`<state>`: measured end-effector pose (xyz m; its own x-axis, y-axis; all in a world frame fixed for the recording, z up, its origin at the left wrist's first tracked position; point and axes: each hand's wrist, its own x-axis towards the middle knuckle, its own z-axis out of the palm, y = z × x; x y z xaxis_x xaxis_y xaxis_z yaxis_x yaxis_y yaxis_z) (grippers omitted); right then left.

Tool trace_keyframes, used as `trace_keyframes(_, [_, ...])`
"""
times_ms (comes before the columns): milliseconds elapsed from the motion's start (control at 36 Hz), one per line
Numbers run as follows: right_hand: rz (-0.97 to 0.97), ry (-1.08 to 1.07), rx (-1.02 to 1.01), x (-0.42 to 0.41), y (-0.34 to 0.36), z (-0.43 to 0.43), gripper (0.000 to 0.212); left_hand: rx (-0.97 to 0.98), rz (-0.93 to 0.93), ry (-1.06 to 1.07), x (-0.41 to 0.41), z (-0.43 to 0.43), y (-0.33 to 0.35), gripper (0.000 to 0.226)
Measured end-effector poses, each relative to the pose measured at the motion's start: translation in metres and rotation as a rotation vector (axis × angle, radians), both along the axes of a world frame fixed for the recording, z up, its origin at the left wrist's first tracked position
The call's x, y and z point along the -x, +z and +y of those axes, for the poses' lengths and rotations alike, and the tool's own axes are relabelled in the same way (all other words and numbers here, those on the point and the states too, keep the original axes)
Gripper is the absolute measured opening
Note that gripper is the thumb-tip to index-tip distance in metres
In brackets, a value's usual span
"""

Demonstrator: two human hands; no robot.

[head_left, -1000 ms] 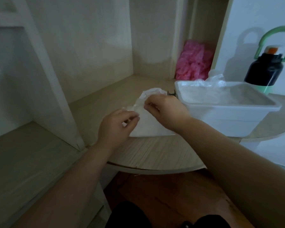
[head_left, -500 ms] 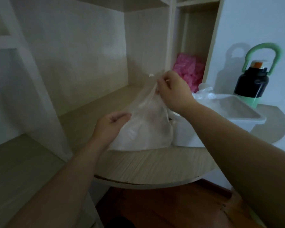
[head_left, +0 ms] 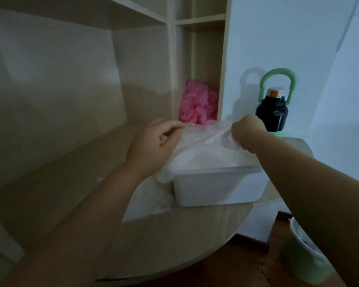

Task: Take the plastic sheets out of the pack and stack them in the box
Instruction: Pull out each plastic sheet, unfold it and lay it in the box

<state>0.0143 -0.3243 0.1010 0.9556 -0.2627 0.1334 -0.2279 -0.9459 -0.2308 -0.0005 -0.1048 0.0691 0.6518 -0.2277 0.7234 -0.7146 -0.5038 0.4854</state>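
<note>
Behind box (head_left: 214, 187), black bottle (head_left: 273, 114), pink bundle (head_left: 197, 104); sheet (head_left: 203, 146) above

The plastic sheet (head_left: 203, 146), held taut between the left hand (head_left: 155, 141) and right hand (head_left: 247, 133), covers the mouth of the box (head_left: 214, 187) from above. A black bottle (head_left: 272, 114) stands close behind the box's right end, and a pink bundle (head_left: 199, 106) fills the narrow shelf bay behind. Bare tabletop (head_left: 174, 241) lies in front.

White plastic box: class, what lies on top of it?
A thin translucent plastic sheet, gripped by the left hand and right hand, drapes over the box, hiding its inside.
</note>
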Motion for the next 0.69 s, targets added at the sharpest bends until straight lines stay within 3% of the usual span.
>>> trace_keyframes(111, [0.069,-0.009,0.067,0.000,-0.008,-0.014,0.028,-0.377,0.321,-0.095,-0.024,-0.023,-0.005,0.024])
trace_keyframes(167, [0.015,-0.016,0.087,-0.005,-0.013,-0.025,0.029,-0.514,0.439,-0.105,-0.030,-0.033,-0.003,0.029])
trace_keyframes(361, [-0.106,-0.019,0.037,-0.001,-0.019,-0.046,0.037,-1.005,0.514,-0.029,-0.040,-0.061,0.012,0.049])
trace_keyframes(444, [-0.217,0.128,0.175,0.006,-0.012,-0.043,0.050,-1.125,0.539,0.002,-0.044,-0.069,0.008,0.052])
trace_keyframes(500, [-0.228,0.273,0.163,0.011,-0.008,-0.036,0.045,-1.171,0.558,0.008,-0.045,-0.072,0.005,0.051])
trace_keyframes(556, [-0.076,0.395,0.046,0.012,-0.009,-0.027,0.041,-1.198,0.591,0.008,-0.046,-0.074,0.002,0.047])
trace_keyframes(611, [0.198,0.419,-0.031,0.008,-0.014,-0.021,0.050,-1.210,0.623,0.017,-0.046,-0.074,0.000,0.047])
trace_keyframes(694, [0.507,0.347,0.108,-0.006,-0.027,-0.021,0.065,-1.225,0.660,0.026,-0.048,-0.076,-0.002,0.049])
